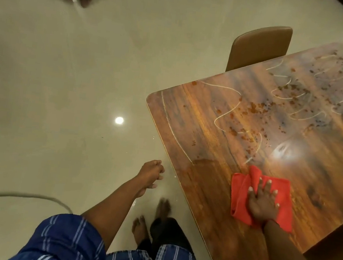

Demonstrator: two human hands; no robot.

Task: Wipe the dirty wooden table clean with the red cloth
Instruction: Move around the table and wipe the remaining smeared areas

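Presses the red cloth [239, 192] flat on the wooden table [197, 137] with the right hand [262, 202] — palm down, fingers straight and spread, nothing curled round the fabric. Keeps the left hand [151, 173] well left of the cloth, off the table and over the floor, fingers loosely bent and holding nothing.

Seems to be an early part of the wiping. Beyond the cloth, away from the body and to the right, lies the dirt: brown-orange spots [253, 108], too many to count, and several thin white streaks [224, 117]. Nearest streak ends just past the raised fold on the cloth's far side. Next to the cloth on its near side, only plain wood grain.

So probably a push forward and rightward, along the table's long axis, which runs away from the cloth toward the far right. Right hand clearly the nearer one for this.

By count: one cloth, one table, two hands. Two chairs — one [260, 46] far beyond the cloth, one [337, 247] just right of it.
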